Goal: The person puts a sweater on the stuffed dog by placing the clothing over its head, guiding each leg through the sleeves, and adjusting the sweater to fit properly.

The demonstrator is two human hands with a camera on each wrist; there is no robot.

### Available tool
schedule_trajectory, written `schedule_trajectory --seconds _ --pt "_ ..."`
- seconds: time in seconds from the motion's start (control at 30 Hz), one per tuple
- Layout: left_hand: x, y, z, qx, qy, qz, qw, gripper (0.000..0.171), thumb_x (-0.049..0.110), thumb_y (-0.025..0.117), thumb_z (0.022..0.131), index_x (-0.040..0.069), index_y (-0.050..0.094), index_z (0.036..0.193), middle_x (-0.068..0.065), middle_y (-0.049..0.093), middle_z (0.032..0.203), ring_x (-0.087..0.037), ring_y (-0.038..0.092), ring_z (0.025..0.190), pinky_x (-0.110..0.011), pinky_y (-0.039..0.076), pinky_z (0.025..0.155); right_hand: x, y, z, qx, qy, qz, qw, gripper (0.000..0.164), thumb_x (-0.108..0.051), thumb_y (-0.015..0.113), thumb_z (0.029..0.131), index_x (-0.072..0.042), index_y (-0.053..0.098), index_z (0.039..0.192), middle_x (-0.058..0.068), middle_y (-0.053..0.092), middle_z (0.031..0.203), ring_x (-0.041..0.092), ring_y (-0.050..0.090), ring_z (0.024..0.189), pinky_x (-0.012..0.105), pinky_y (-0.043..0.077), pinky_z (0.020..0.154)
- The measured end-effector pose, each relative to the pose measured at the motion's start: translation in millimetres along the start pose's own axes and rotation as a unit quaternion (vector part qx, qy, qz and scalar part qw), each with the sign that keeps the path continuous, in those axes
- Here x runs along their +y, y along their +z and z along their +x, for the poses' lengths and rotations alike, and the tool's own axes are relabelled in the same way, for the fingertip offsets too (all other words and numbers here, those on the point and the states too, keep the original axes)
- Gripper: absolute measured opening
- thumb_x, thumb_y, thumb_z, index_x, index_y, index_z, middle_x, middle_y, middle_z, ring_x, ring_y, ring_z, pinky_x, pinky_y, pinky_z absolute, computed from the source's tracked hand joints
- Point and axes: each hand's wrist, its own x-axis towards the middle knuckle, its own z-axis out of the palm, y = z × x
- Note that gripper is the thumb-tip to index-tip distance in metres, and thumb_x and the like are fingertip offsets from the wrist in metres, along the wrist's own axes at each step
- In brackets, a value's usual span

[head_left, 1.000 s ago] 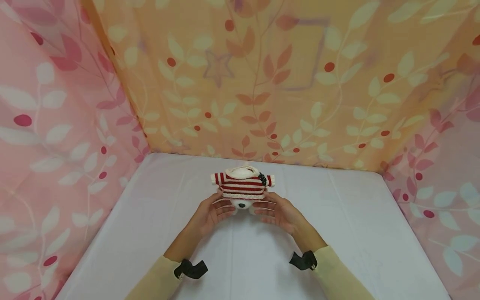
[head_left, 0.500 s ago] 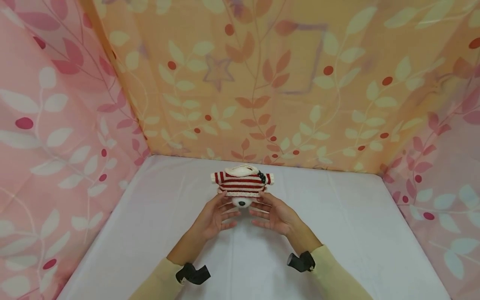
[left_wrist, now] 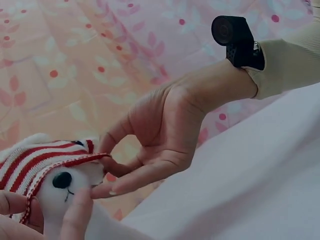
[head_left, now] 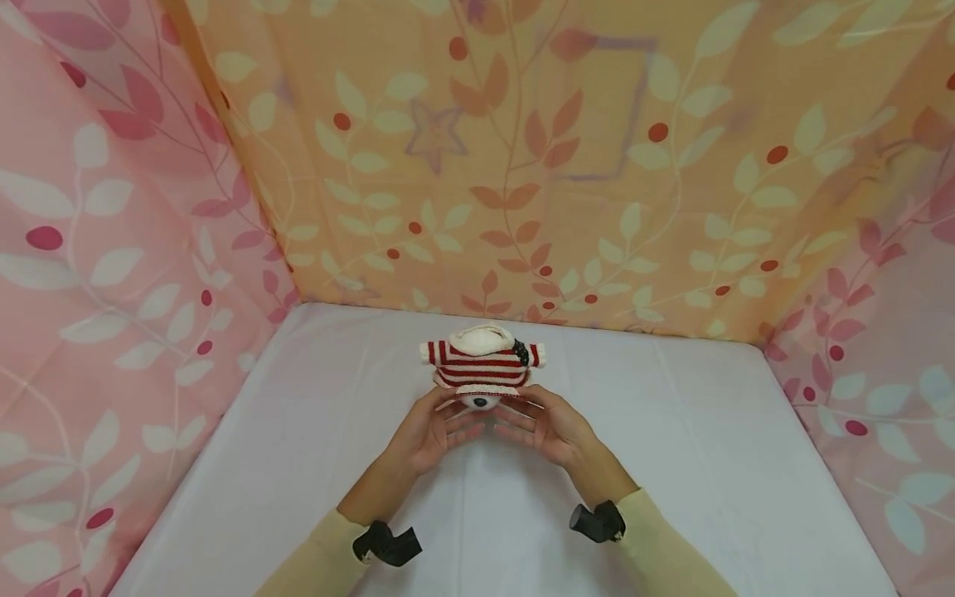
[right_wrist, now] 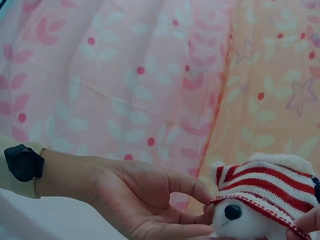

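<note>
A knitted sweater (head_left: 481,371) with red and white stripes is over the head of a white plush toy (head_left: 480,403); its dark nose and muzzle show below the hem. My left hand (head_left: 425,431) pinches the hem on the left side, and my right hand (head_left: 552,431) pinches it on the right. In the left wrist view, the right hand (left_wrist: 165,130) holds the hem beside the muzzle. Seen from the right wrist, the left hand (right_wrist: 145,200) grips the opposite hem edge. The other fingers of both hands spread below the muzzle. The toy's eyes are covered.
A white-covered table (head_left: 671,464) lies under the hands. Leaf-patterned curtains enclose it: orange (head_left: 492,166) behind, pink at the left (head_left: 149,249) and right. Small black cameras (head_left: 388,543) sit on both wrists.
Both hands have moved inward from the toy's sides to the sweater hem, their fingers now close together below the muzzle. The hem bows out over the muzzle, while the toy stays nearly in place.
</note>
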Motion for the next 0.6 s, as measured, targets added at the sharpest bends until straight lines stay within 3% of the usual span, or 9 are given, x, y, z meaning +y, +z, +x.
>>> schedule_trajectory --seconds 0.17,0.33,0.6 --pt "-6.9 -4.3 1.1 -0.023 0.015 -0.071 0.9971 0.037 0.011 0.041 0.106 -0.004 0.039 0.14 -0.013 0.067 0.114 -0.025 0.072 0.102 -0.036 0.051 0.098 1 -6 2 -0.039 -0.005 0.032 0.999 0.03 -0.005 0.042 0.103 0.004 0.044 0.131 0.017 0.071 0.112 0.028 0.07 0.107 0.043 0.051 0.099" --pt "-14.3 -8.6 2.4 -0.028 0.008 -0.122 0.9921 0.035 0.005 0.034 0.104 -0.003 0.038 0.138 -0.013 0.069 0.114 -0.024 0.072 0.104 -0.034 0.049 0.101 6 -11 5 -0.047 -0.005 0.052 0.998 0.031 -0.001 0.039 0.102 0.004 0.043 0.133 0.018 0.071 0.111 0.026 0.07 0.105 0.04 0.052 0.098" --pt "-21.4 -14.8 4.9 -0.04 -0.022 -0.177 0.9833 0.028 0.008 0.029 0.105 0.001 0.042 0.129 -0.012 0.069 0.114 -0.023 0.071 0.105 -0.032 0.049 0.101 19 -18 13 -0.041 -0.008 0.018 0.999 0.02 -0.004 0.041 0.103 -0.001 0.06 0.108 0.013 0.074 0.101 0.022 0.072 0.097 0.036 0.056 0.091"
